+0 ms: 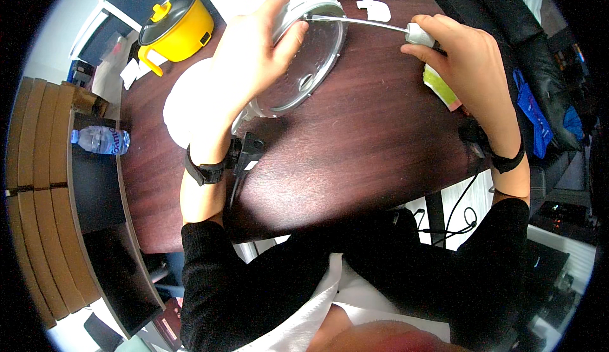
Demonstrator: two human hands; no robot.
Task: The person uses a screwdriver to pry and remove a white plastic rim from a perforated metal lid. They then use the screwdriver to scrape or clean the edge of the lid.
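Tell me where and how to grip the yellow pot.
Best by its handle, likely from the near left: it juts out from the yellow pot toward that side, giving fingers something to wrap. I'd avoid the knob; it sits on the lid, which may lift off alone.

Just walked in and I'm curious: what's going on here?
A person's left hand grips a clear round piece with a white rim. The right hand holds a metal-shafted tool, its tip at that rim. A yellow pot stands toward the left on the dark table.
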